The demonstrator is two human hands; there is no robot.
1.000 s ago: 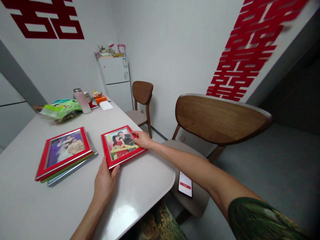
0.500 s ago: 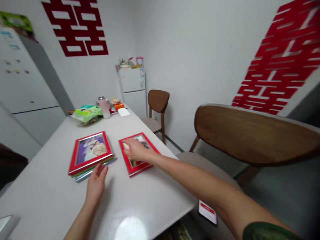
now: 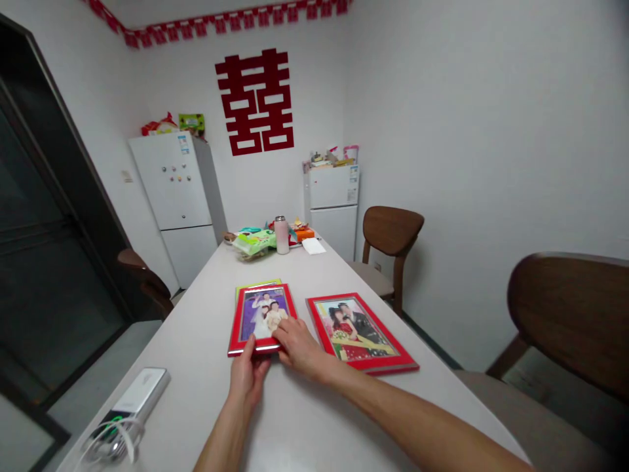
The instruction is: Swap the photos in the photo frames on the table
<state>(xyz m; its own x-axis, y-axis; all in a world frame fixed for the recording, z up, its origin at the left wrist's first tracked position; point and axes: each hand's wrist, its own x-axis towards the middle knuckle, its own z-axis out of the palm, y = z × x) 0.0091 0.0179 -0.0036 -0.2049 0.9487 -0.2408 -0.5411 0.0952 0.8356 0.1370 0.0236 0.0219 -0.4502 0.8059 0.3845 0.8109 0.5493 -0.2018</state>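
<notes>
A red photo frame with a purple-backed wedding picture lies on a stack, pulled toward me so that a yellow-green frame shows behind its far edge. My left hand grips its near edge, thumb on top and fingers underneath. At the near right corner, my right hand is closed on the same frame, its fingers bent over the border. A second red photo frame, with a picture of a couple in red and black, lies flat to the right, apart from the stack.
Across the white table stand a pink bottle and a green packet. A power bank with a white cable lies at the near left. Wooden chairs line the right side.
My right hand has moved from the right-hand frame to the stacked red one, and my left hand now grips its near edge. That frame has shifted on the stack. The view has swung left.
</notes>
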